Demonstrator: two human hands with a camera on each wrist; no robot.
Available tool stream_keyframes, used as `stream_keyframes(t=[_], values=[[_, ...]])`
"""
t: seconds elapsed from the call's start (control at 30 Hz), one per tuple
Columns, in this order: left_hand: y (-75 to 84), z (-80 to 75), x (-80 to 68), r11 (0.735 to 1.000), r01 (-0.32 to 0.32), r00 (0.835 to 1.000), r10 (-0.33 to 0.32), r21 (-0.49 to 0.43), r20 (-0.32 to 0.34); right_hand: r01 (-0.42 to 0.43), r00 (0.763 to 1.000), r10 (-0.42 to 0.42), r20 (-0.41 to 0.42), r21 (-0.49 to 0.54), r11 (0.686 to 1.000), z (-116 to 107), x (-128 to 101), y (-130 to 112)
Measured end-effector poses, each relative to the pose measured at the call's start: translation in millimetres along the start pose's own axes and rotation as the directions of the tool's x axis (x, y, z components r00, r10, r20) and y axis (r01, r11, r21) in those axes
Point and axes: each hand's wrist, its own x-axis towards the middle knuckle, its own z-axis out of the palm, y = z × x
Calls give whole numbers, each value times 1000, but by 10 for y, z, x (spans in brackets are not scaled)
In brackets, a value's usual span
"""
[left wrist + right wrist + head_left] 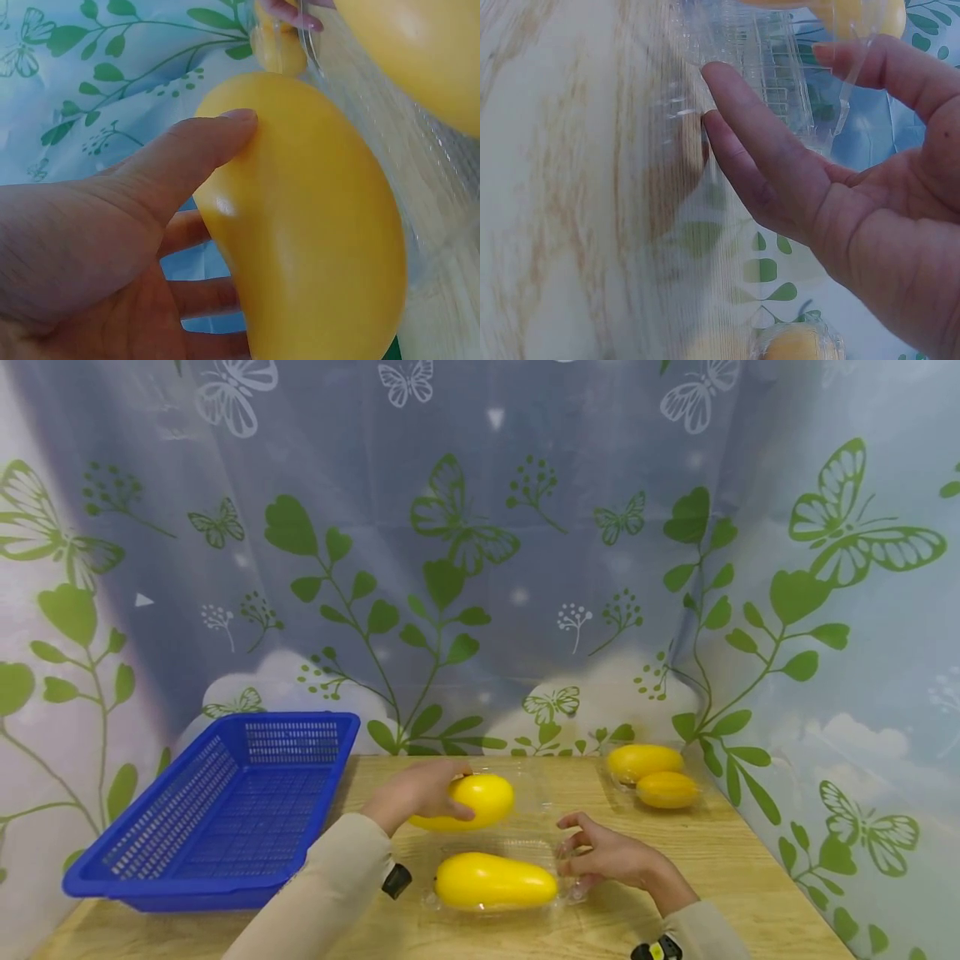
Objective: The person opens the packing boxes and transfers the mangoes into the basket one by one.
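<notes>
My left hand grips a plump yellow mango, with the thumb on one side and the fingers behind it, as the left wrist view shows. The mango is over the raised lid of a clear plastic clamshell box. Another yellow mango lies lengthwise in the box's front half. At the box's right end is my right hand, its fingers loosely extended. In the right wrist view, the thumb overlaps the clear plastic box wall and the fingers reach along its outside.
A blue slotted basket stands on the left of the wooden table. At the back right, a second clear box holds two yellow fruits. A curtain printed with leaves and butterflies hangs behind the table.
</notes>
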Motion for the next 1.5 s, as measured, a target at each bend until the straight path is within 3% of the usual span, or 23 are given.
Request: stream_keyframes(t=[0.33,0.63,1.13,1.5], values=[[-183,-83,-98,999,34,999,-34,21,-9,3,1000,-3,21,21,1000,-8,-9,66],[-320,-261,-161,997,24,999,-21,79,-38,-2,1000,2,11,15,1000,-32,-28,41],[-542,-515,-328,988,80,995,-71,135,-69,-2,1000,2,11,17,1000,-31,-15,32],[-805,-753,-464,982,103,993,-93,158,-70,4,1000,-4,12,3,1000,-25,6,18]])
